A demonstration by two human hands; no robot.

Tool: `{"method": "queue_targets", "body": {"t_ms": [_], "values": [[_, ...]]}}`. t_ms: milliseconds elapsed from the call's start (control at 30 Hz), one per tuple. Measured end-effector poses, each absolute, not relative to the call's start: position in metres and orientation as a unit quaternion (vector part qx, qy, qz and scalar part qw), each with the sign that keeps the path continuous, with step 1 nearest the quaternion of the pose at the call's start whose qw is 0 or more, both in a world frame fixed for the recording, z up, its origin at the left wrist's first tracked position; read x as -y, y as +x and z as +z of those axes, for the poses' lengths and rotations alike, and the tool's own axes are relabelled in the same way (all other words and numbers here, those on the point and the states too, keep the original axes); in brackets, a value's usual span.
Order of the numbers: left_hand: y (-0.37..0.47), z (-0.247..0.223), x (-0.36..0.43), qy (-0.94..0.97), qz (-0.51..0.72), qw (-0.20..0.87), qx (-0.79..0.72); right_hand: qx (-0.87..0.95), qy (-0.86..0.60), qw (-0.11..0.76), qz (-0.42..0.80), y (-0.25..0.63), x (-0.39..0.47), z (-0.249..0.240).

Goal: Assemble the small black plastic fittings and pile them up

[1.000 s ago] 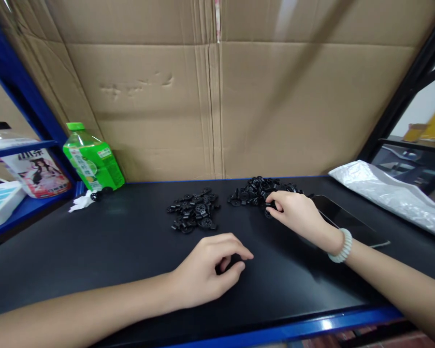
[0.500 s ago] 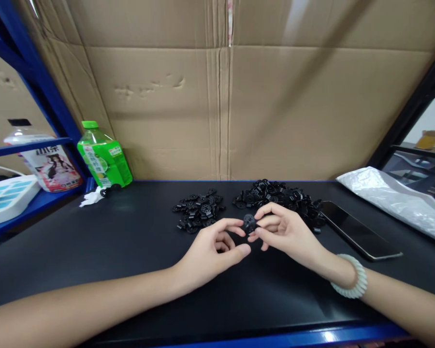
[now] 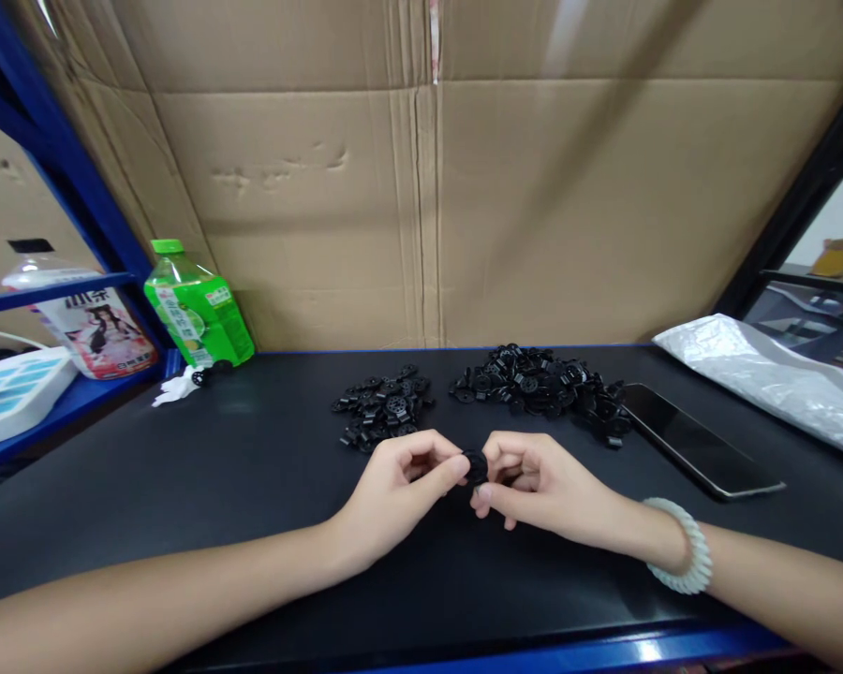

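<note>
Between my two hands is a small round black plastic part (image 3: 476, 466), held just above the black tabletop. My left hand (image 3: 408, 482) pinches its left edge between thumb and fingers. On the other side, the fingers and thumb of my right hand (image 3: 534, 477) close on its right and lower edge, with a pale coiled band at that wrist. Fingertips hide some of the part. Beyond my left hand lies a small pile of similar black parts (image 3: 386, 404). A larger pile of black parts (image 3: 540, 382) spreads behind my right hand.
A dark phone (image 3: 699, 440) lies right of the larger pile, with a silvery plastic bag (image 3: 779, 379) beyond it. At the back left stand a green bottle (image 3: 200, 309) and a crumpled white scrap (image 3: 177, 386). A cardboard wall (image 3: 309, 225) closes off the rear.
My left thumb and fingers have closed on the black part. Both hands and the part have come slightly lower and nearer, and the part has turned.
</note>
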State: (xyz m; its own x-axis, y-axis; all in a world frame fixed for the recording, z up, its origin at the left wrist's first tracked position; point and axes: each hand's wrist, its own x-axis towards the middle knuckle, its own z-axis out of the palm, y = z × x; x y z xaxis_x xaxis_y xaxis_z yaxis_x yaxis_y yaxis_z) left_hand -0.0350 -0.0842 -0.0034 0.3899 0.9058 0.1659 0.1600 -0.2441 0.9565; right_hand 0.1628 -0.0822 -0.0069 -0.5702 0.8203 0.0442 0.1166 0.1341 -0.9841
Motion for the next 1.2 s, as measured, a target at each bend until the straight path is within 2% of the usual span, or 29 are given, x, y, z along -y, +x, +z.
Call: {"method": "queue_targets", "body": {"t_ms": [600, 900, 1100, 1200], "values": [[-0.0319, -0.0031, 0.0851, 0.698, 0.357, 0.498, -0.371, 0.717, -0.392, 0.317, 0.482, 0.1681, 0.0842, -0.0109], [-0.0329, -0.0042, 0.0845, 0.72, 0.355, 0.461, -0.378, 0.71, -0.376, 0.303, 0.513, 0.1651, 0.0811, -0.0088], [-0.0336, -0.0092, 0.0866, 0.755, 0.365, 0.392, -0.379, 0.722, -0.366, 0.288, 0.512, 0.1679, 0.0794, -0.0113], [-0.0346, -0.0043, 0.0836, 0.756, 0.364, 0.401, -0.368, 0.731, -0.371, 0.268, 0.506, 0.1689, 0.0796, -0.0117]]}}
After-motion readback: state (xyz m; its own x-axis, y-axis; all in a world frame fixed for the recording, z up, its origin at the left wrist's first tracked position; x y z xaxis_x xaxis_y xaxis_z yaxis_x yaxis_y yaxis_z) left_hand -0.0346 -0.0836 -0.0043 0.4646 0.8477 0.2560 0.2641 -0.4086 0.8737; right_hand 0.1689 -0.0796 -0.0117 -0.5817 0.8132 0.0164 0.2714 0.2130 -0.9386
